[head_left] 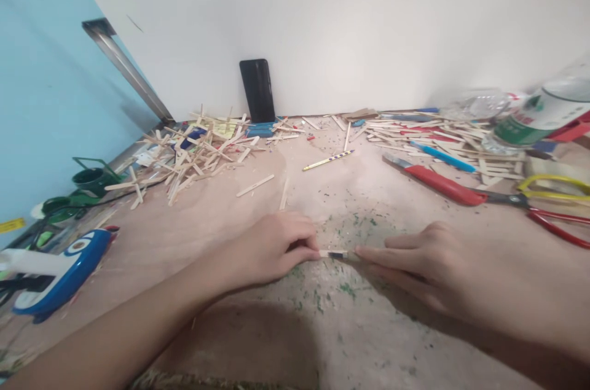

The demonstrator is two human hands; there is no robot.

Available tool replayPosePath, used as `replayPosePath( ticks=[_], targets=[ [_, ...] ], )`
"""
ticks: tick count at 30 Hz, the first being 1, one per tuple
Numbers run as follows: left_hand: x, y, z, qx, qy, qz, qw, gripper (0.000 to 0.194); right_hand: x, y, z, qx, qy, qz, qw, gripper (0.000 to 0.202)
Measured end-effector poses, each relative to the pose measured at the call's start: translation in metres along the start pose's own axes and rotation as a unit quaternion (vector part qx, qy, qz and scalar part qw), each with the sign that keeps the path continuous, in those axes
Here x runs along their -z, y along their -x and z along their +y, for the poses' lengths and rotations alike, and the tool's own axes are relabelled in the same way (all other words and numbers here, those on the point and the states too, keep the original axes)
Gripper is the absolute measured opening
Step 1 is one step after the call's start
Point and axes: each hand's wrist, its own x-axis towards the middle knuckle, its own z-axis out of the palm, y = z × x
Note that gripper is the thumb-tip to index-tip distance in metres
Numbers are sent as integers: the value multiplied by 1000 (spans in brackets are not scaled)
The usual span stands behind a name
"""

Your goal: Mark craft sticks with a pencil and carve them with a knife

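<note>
Near the middle of the table, my left hand pinches the left end of a slim pale stick with a dark band. The fingers of my right hand are closed together at its other end, low over the tabletop; my fingers hide both ends of it. Green shavings are scattered around and under the stick. Beyond my hands lie a pencil with a purple pattern and a loose craft stick.
Craft sticks are heaped at the left. At the right lie a red-handled knife, scissors, a blue pen and a plastic bottle. A phone leans on the wall. A blue glue gun lies at left.
</note>
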Motion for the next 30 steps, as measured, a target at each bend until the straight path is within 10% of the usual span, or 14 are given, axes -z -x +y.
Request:
replayPosePath(
  ticks=[30],
  targets=[
    [-2, 0, 0, 21, 1, -1, 1000, 16, -19, 9, 23, -66, -157, -55, 984, 29]
  ],
)
